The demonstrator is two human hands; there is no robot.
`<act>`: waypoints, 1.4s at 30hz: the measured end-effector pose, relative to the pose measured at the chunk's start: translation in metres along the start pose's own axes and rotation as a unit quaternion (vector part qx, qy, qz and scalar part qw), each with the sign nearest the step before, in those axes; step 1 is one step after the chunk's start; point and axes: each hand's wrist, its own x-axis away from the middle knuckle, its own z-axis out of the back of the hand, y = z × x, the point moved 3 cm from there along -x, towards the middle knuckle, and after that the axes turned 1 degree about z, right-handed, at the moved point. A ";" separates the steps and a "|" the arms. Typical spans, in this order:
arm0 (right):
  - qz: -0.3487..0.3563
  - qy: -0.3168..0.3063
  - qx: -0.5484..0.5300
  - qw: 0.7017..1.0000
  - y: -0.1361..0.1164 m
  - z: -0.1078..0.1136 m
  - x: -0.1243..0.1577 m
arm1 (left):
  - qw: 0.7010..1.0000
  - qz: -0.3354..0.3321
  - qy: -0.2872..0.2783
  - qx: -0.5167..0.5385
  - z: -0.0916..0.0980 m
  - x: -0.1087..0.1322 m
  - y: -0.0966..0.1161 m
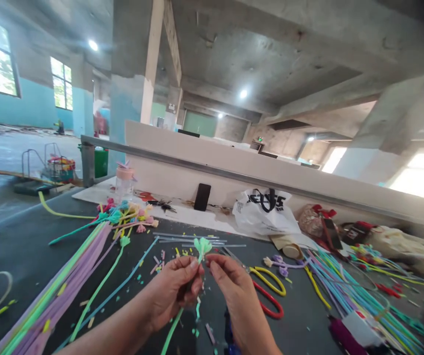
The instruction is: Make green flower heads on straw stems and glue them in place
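Observation:
A light green craft flower (202, 245), with a fan-shaped head on a long thin stem, stands upright in the middle of the view. My left hand (175, 286) pinches it just below the head, and the stem hangs down beneath the fingers. Close on the flower's right, my right hand (234, 283) has thumb and forefinger together; anything between those fingertips is hidden. Scissors with one yellow and one red handle (275, 314) lie just right of that hand, partly covered by it. Small cut scraps (156, 264) in green, yellow and pink are scattered around both hands.
At left lies a bundle of coloured stems (82, 271) with finished flower heads; another bundle (360, 281) lies right. Clear sticks (212, 241) lie beyond my hands. Behind them are a phone (202, 196), a white bag (265, 214), a jar (124, 182) and a low partition (212, 148).

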 end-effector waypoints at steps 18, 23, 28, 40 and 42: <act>-0.067 0.014 -0.277 0.958 0.026 -0.016 -0.022 | 0.993 -0.061 0.086 0.058 -0.004 -0.031 -0.025; -0.077 -0.025 -0.314 0.946 0.025 -0.026 -0.017 | 0.989 -0.092 0.103 0.046 0.002 -0.026 -0.021; -0.080 -0.016 -0.373 0.924 0.030 -0.030 -0.012 | 0.980 -0.121 0.153 0.040 0.006 -0.024 -0.017; 0.022 0.068 -0.333 0.940 0.045 -0.023 -0.014 | 0.972 -0.192 0.132 -0.040 0.022 -0.028 -0.023; 0.022 0.047 -0.342 0.938 0.045 -0.026 -0.012 | 0.974 -0.187 0.124 -0.034 0.024 -0.030 -0.025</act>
